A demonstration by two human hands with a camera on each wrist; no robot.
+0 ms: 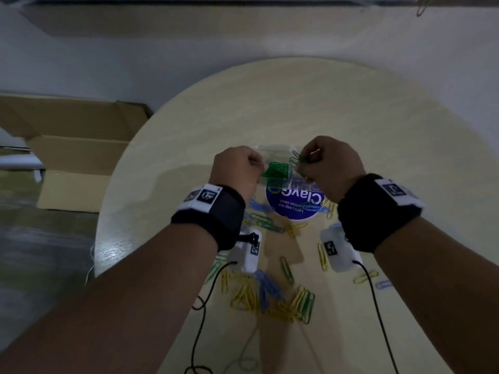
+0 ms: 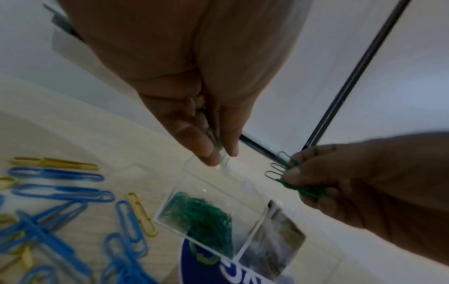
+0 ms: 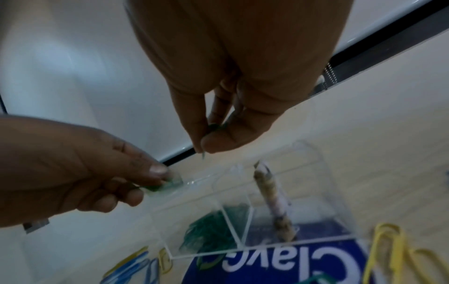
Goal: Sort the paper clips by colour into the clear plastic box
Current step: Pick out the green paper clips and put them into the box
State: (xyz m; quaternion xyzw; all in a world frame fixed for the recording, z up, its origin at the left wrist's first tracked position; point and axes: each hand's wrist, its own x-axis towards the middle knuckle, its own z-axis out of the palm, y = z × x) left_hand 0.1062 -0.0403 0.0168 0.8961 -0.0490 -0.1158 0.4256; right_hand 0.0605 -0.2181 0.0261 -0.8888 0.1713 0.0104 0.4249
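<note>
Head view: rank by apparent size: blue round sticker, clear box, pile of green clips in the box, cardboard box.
1. cardboard box, partly cut off at the left edge
2. blue round sticker and clear box: look alike, both partly hidden by the hands, so unranked
3. pile of green clips in the box

Left hand (image 1: 237, 168): raised, fingers curled, thumb and forefinger pinched.
Right hand (image 1: 328, 164): raised alongside, fingertips (image 2: 295, 175) pinched together.
</note>
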